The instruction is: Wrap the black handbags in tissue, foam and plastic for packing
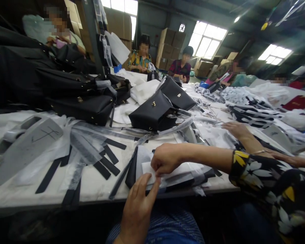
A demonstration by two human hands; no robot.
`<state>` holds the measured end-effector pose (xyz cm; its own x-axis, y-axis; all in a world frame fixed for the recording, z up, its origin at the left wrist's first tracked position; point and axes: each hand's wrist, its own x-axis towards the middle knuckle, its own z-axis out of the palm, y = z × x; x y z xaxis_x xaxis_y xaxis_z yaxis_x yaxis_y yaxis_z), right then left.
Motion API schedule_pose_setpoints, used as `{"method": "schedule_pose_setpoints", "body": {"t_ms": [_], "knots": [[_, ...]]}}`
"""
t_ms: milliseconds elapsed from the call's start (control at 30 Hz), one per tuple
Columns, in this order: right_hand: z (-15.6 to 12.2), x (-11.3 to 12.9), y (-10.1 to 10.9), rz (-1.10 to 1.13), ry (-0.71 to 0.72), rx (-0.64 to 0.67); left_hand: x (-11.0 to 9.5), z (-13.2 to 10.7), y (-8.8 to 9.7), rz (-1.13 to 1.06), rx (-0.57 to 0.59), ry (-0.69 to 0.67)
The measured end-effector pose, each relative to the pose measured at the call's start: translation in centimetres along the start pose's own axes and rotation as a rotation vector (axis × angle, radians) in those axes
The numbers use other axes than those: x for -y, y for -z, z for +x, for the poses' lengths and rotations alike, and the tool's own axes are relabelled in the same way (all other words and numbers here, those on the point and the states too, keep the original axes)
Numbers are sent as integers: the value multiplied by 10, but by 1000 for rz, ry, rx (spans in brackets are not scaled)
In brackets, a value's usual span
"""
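The left hand (137, 203) and right hand (167, 157) meet at white sheeting (146, 167).

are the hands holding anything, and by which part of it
Right hand seems to pinch the white sheet near its left end; whether the left hand grips too is unclear.

Daylight glares white through the windows (209, 39) beyond me, leaving the roof (208, 9) murky. Soft, even light reaches my fingers (140, 186) and the bench (98, 190), with deep shadow beneath. My wide view stretches toward its edges, smearing at upper right; coarse pixel blocks mask the distant faces (187, 57).
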<state>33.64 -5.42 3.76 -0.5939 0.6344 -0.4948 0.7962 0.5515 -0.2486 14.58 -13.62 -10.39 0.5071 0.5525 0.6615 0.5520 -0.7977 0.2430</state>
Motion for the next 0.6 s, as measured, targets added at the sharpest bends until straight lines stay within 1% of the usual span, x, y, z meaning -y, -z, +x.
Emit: {"method": "schedule_pose_setpoints", "body": {"t_ms": [100,200,300,367,467,533,600], "knots": [[11,16,8,-204,-29,19,2,1,0,-24,-31,-35],[22,27,12,-351,9,30,5,3,1,-62,-53,-85],[30,29,11,-455,65,10,7,2,-2,-72,-80,-108],[34,27,12,-496,90,30,8,1,-4,-81,-96,-110],[38,25,18,-525,102,136,8,-1,-7,-108,-114,-97],[40,26,23,-526,94,190,8,-1,-8,-122,-111,-93],[41,28,27,-519,66,212,8,2,-6,-129,-102,-94]]}}
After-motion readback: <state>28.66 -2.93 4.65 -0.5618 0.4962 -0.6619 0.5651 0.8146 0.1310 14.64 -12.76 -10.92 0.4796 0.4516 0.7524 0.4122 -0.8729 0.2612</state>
